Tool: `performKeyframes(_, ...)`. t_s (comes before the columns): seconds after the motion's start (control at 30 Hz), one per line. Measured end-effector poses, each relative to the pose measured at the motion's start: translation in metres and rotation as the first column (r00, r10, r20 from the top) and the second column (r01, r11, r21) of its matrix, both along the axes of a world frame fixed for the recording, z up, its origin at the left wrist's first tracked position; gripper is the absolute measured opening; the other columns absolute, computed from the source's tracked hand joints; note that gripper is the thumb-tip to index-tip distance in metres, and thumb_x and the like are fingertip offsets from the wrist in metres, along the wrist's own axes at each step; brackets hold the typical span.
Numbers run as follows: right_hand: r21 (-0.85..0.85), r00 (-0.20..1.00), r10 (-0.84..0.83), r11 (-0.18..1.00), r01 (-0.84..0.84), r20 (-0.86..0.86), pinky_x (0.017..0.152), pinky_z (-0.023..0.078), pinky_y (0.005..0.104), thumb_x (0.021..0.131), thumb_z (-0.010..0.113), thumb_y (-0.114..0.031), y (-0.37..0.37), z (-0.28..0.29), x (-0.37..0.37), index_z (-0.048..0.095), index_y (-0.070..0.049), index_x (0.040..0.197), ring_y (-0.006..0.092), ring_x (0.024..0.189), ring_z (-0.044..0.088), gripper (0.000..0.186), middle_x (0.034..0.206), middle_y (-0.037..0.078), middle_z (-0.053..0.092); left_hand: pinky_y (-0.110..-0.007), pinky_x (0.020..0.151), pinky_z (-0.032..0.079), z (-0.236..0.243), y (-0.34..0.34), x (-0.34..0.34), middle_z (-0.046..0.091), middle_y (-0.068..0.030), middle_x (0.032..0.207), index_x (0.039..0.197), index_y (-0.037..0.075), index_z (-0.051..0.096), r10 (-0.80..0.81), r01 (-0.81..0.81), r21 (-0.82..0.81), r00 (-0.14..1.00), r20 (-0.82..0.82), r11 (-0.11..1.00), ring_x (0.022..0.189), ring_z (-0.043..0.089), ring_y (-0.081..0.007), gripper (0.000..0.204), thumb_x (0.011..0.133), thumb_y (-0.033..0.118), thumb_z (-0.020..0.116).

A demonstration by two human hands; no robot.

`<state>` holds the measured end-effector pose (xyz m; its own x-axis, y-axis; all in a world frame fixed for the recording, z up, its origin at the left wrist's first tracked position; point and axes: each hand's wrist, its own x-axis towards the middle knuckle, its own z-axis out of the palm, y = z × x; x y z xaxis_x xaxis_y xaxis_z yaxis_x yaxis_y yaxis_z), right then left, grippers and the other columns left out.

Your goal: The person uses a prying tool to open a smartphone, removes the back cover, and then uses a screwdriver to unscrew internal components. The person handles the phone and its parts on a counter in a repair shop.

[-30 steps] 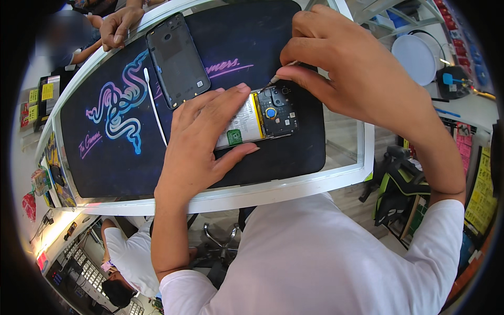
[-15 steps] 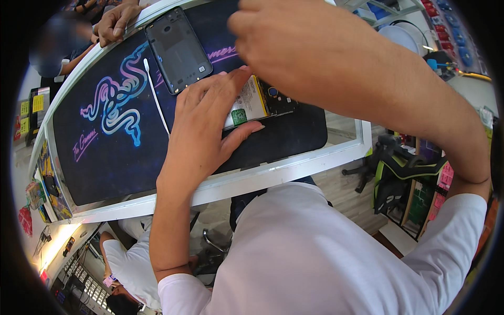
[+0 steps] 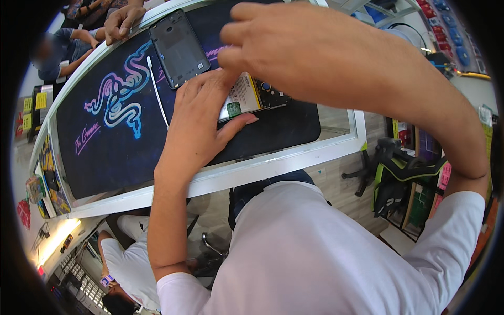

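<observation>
White framing edges a table [image 3: 273, 159] topped with a dark mat [image 3: 289, 128] that bears a pink and blue emblem. On the mat lies an opened phone [image 3: 243, 98], its pale battery and dark board partly showing. The left hand [image 3: 193, 115] holds it, fingers across its body and thumb along the near edge. The right hand [image 3: 283, 50] is over the phone's far side, fingers curled; I cannot tell whether its grip holds anything. Beyond the left hand lies a dark back cover [image 3: 179, 48], with a slim white tool [image 3: 157, 92] beside it. Another person's hand [image 3: 124, 23] rests at the far rim.
</observation>
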<state>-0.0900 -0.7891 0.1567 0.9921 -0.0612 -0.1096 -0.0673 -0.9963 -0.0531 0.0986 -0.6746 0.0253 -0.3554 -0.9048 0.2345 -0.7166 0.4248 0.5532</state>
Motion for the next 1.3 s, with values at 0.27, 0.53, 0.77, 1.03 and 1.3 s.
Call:
performKeyframes(0.27,0.079,0.999,0.007,0.997,-0.012,0.054,0.086,0.059,0.0413,0.096,0.063,-0.01,-0.012,0.009,-0.021,0.066,0.012,0.119,0.0358,0.107,0.067,0.032,0.108,0.026,0.07,-0.049,0.117,0.037,0.004,0.002,0.0,0.062,-0.0155,0.141,0.15,0.009,0.054,0.032,-0.036,0.05,0.997,0.074,0.998,0.134,0.054,-0.0356,0.074,0.086,0.03,0.085)
performKeyframes(0.53,0.105,0.998,-0.004,0.994,0.012,-0.069,0.085,0.059,0.0425,0.096,0.063,-0.009,-0.021,0.012,-0.019,0.064,0.012,0.122,0.0376,0.104,0.068,0.033,0.107,0.027,0.07,-0.048,0.119,0.037,0.008,0.005,-0.003,0.056,-0.0154,0.15,0.151,0.01,0.053,0.082,-0.091,0.116,0.993,0.08,0.989,0.14,0.047,-0.04,0.079,0.082,0.025,0.089)
performKeyframes(0.77,0.078,0.994,-0.077,0.993,0.083,-0.077,0.084,0.059,0.0413,0.094,0.065,-0.008,-0.016,0.009,-0.013,0.063,0.01,0.121,0.037,0.103,0.069,0.032,0.104,0.026,0.07,-0.049,0.119,0.036,0.003,0.003,0.0,0.057,-0.0151,0.149,0.153,0.01,0.052,0.054,-0.06,0.086,0.996,0.072,0.994,0.141,0.047,-0.039,0.083,0.08,0.025,0.09)
performKeyframes(1.03,0.001,0.998,-0.059,0.998,0.059,0.014,0.089,0.058,0.041,0.094,0.066,-0.009,-0.019,-0.016,-0.017,0.064,0.01,0.121,0.0341,0.103,0.068,0.034,0.108,0.024,0.071,-0.049,0.119,0.036,0.006,0.002,-0.001,0.057,-0.0149,0.149,0.152,0.01,0.053,0.043,-0.048,0.088,0.998,0.054,0.995,0.141,0.047,-0.0393,0.082,0.081,0.026,0.089)
performKeyframes(1.3,0.005,0.989,-0.103,0.995,0.105,-0.109,0.085,0.059,0.0384,0.094,0.065,-0.009,-0.014,0.004,-0.018,0.065,0.01,0.121,0.034,0.099,0.07,0.034,0.098,0.021,0.073,-0.047,0.119,0.037,0.005,0.0,-0.002,0.058,-0.0153,0.147,0.152,0.009,0.053,0.031,-0.033,0.067,0.999,0.029,0.997,0.14,0.048,-0.038,0.081,0.081,0.025,0.089)
